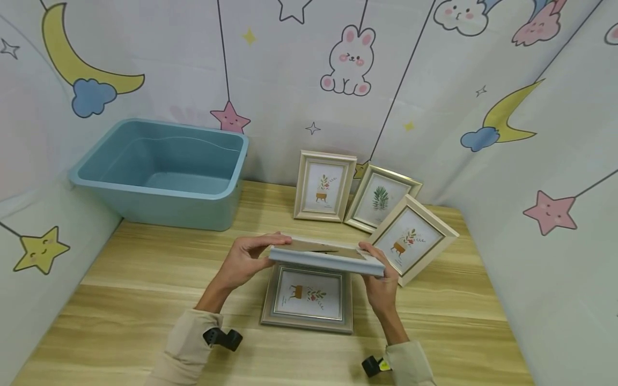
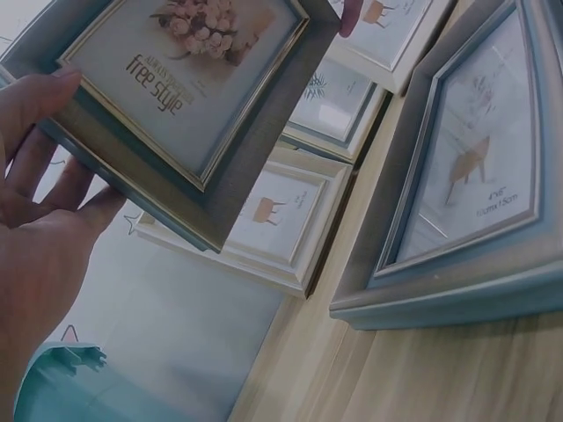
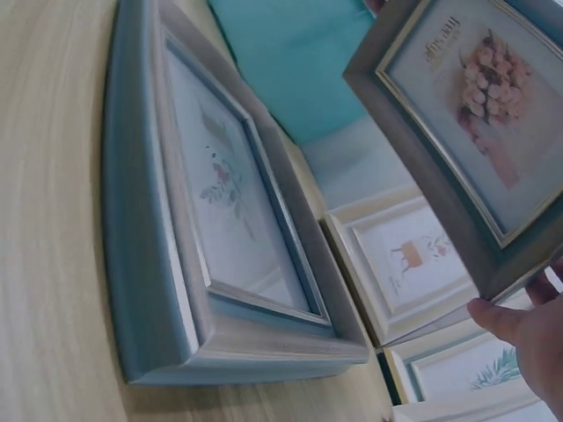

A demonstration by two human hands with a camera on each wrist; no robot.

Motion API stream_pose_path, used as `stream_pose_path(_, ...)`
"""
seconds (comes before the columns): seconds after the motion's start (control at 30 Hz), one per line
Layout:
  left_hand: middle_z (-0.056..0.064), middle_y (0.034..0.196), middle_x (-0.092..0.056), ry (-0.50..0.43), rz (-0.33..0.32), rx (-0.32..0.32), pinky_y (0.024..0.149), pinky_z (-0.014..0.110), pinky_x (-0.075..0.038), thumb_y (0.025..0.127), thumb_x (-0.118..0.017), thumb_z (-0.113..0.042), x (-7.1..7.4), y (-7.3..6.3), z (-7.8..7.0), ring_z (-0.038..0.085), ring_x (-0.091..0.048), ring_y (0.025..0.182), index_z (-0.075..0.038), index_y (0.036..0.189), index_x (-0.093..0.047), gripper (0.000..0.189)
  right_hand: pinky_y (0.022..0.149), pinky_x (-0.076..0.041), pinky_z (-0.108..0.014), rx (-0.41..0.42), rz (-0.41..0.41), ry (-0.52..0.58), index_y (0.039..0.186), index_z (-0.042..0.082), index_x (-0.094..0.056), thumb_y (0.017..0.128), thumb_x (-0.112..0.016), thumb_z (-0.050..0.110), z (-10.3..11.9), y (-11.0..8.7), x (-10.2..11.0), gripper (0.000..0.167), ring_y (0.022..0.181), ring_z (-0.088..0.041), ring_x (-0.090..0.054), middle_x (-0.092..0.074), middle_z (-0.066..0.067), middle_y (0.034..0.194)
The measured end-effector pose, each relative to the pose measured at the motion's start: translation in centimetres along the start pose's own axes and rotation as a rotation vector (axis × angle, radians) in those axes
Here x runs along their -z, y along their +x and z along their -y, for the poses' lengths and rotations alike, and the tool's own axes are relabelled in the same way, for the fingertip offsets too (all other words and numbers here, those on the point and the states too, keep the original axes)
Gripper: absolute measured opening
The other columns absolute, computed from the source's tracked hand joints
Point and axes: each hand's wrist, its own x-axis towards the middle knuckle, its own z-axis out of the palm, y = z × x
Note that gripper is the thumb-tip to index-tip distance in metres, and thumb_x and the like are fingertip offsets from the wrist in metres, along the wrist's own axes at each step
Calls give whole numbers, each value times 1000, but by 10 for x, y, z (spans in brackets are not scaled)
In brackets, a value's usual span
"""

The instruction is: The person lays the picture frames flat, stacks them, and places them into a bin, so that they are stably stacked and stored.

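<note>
Both hands hold a picture frame up over the table, tilted so that the head view mostly catches its pale long edge. The left wrist view shows its front, a flower bouquet print with lettering. My left hand grips one short end, thumb on the near side. At the opposite end, my right hand pinches the frame's corner. Below lies a second, grey-brown picture frame, flat and face up, with a potted plant print. The raised frame hides its far edge in the head view.
At the back left stands a blue plastic tub. Toward the back wall, a cream frame, a gold-edged frame and a light wood frame stand propped up, the last two overlapping. Printed cloth covers the walls around the wooden table.
</note>
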Motion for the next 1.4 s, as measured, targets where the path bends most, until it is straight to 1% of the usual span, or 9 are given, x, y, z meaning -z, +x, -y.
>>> stream_pose_path(0.1, -7, 123, -72, 4, -63, 51, 110, 26, -44, 85, -68, 14, -1, -1, 1, 9, -63, 123, 7, 121, -67, 37, 109, -43, -22, 32, 38, -35, 153, -1, -33, 96, -56, -6, -1, -2, -2, 62, 135, -15, -51, -52, -10, 144)
stream_pose_path(0.2, -9, 120, -73, 9, -124, 115, 96, 22, -54, 86, -69, 10, -2, -3, 1, 6, -66, 114, 5, 123, -68, 37, 108, -46, -25, 114, 82, -186, 157, 5, -19, 94, -50, -18, -1, -4, -5, 74, 137, -15, -49, -40, -11, 150)
stream_pose_path(0.33, -12, 120, -72, 17, -141, 139, 86, 22, -57, 88, -68, 9, 0, -4, 2, 6, -69, 109, 13, 123, -63, 35, 99, -50, -20, 183, 86, -448, 151, -2, -28, 86, -53, -26, 3, -3, -4, 74, 126, -7, -50, -44, -13, 139)
stream_pose_path(0.47, -13, 120, -72, 28, -140, 138, 86, 22, -57, 88, -67, 9, 1, -4, 2, 6, -69, 108, 14, 123, -63, 35, 91, -51, -11, 201, 95, -554, 157, 7, -26, 84, -54, -28, 7, 0, -1, 86, 119, -4, -50, -49, -24, 123)
stream_pose_path(0.67, -16, 112, -73, 106, -188, 201, 82, 21, -57, 88, -67, 9, 2, -4, 0, 4, -68, 102, 10, 122, -66, 34, 85, -54, -14, 244, 127, -566, 161, 15, -21, 82, -56, -29, 8, 2, 2, 96, 122, -6, -50, -50, -29, 118)
stream_pose_path(0.8, -19, 103, -72, 147, -259, 277, 81, 19, -57, 88, -66, 10, 2, -3, -1, 0, -67, 98, 17, 122, -61, 35, 76, -59, -21, 257, 156, -584, 156, 4, -31, 79, -61, -29, 10, 3, 4, 88, 119, -13, -55, -55, -27, 121)
stream_pose_path(0.93, -16, 99, -69, 200, -311, 330, 82, 17, -55, 90, -65, 8, 3, -2, -2, -2, -65, 96, 18, 129, -55, 42, 65, -60, -30, 259, 210, -604, 150, -7, -35, 74, -67, -28, 11, 3, 6, 85, 105, -31, -62, -59, -26, 121)
stream_pose_path(1.2, 14, 113, -69, 257, -321, 389, 84, 18, -55, 92, -66, 2, 3, 3, -6, -2, -63, 98, 13, 132, -57, 42, 56, -60, -37, 120, 221, -592, 147, -13, -34, 70, -70, -29, 21, 2, -1, 86, 91, -43, -66, -61, -33, 112)
stream_pose_path(1.4, -5, 99, -68, 192, -353, 432, 81, 18, -56, 91, -68, 0, 5, 2, -7, -1, -64, 94, 10, 138, -52, 51, 58, -61, -38, 16, 215, -509, 149, -10, -31, 73, -68, -29, 41, 4, -9, 87, 88, -45, -67, -60, -37, 115)
